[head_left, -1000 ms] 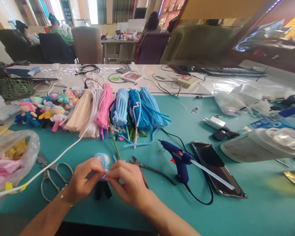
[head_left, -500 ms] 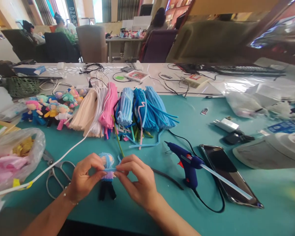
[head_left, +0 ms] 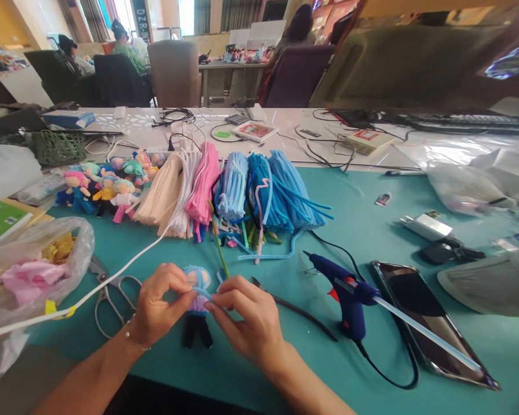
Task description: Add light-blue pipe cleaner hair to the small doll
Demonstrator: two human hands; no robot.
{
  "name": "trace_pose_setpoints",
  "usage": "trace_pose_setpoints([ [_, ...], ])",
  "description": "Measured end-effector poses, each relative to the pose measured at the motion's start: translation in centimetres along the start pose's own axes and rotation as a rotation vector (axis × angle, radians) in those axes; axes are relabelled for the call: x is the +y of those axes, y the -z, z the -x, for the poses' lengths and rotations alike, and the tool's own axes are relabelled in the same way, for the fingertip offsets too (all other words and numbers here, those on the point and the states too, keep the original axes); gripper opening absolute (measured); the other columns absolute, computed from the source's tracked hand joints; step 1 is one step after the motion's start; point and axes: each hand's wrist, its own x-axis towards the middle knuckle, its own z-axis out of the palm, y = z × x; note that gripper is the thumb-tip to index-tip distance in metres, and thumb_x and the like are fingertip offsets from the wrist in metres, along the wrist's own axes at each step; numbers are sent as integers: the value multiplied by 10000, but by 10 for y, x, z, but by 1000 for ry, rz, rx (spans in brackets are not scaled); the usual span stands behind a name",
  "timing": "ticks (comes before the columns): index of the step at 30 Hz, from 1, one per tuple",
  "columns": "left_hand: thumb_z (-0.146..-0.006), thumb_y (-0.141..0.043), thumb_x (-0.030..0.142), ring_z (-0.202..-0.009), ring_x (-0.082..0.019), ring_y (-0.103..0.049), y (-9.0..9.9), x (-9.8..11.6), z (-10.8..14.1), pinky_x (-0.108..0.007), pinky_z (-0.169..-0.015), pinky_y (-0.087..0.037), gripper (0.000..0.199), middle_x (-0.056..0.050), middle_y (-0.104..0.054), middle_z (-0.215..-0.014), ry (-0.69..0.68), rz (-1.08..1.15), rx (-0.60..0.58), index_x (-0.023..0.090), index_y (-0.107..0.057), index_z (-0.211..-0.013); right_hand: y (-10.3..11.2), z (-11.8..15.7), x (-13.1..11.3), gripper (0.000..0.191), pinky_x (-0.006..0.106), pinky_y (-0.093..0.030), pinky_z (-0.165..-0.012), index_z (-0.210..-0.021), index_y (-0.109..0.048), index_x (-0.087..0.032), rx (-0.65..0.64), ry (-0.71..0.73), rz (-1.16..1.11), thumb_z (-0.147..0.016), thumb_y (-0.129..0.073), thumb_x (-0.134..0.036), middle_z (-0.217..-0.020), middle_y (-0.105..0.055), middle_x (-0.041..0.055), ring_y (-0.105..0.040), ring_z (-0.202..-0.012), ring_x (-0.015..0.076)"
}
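Observation:
A small pipe-cleaner doll (head_left: 199, 306) with light blue hair, a lilac and blue top and black legs lies on the green mat. Across its neck area runs a short light blue pipe cleaner (head_left: 203, 293). My left hand (head_left: 161, 302) pinches one end between thumb and fingertips, at the doll's left side in view. The other end is pinched by my right hand (head_left: 251, 320). Whether the fingertips also press on the doll I cannot tell. Scissors (head_left: 112, 300) lie beside my left wrist. Beyond my right hand is a dark-tipped tool (head_left: 303, 314), partly hidden.
Bundles of beige, pink and blue pipe cleaners (head_left: 231, 190) stand ahead, with finished dolls (head_left: 80, 190) to their left. A glue gun (head_left: 348, 288) and a phone (head_left: 432, 323) lie right. A white cable (head_left: 125, 265) crosses the left, near a plastic bag (head_left: 80, 271).
The whole scene has shifted right in view as the head turned slightly left. Both hands keep their pinch; the light blue pipe cleaner, straight before, now looks slightly bent.

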Motion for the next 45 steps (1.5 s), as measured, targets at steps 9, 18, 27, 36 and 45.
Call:
trace_pose_setpoints([
  [9,-851,-734,172,-688,-151,-641,0,-2,0,-261,-623,-517,82,-8,-684,-753,-40,-23,-36,216,-664,-849,2,-2,1,155,231,-471,-518,-791,-638,-200,37,-6,6,-945,-634,-215,-742,-668,40,-596,-571,124],
  [18,-866,-714,141,-712,-139,-648,3,-1,-2,-266,-664,-519,94,1,-679,-763,-95,-33,-51,214,-661,-838,1,-1,1,106,219,-488,-518,-840,-646,-190,54,12,-3,-944,-642,-206,-776,-678,38,-614,-587,119],
  [27,-865,-701,148,-660,-140,-645,1,1,-3,-266,-610,-509,122,12,-664,-704,-101,-69,-15,218,-643,-783,1,-1,1,140,249,-475,-539,-846,-647,-189,72,147,50,-966,-587,-151,-739,-694,32,-624,-594,133],
  [36,-862,-707,137,-660,-134,-649,1,1,-4,-268,-627,-509,140,18,-670,-699,-133,-110,-4,212,-645,-761,1,-3,2,163,252,-475,-555,-883,-643,-185,5,183,20,-987,-530,-131,-750,-701,38,-632,-620,140],
  [45,-884,-698,178,-715,-158,-672,0,1,-5,-279,-636,-546,43,-21,-700,-758,-118,-108,-24,211,-682,-862,3,-2,0,114,243,-503,-555,-837,-627,-204,50,57,23,-923,-601,-134,-761,-688,37,-639,-624,138],
])
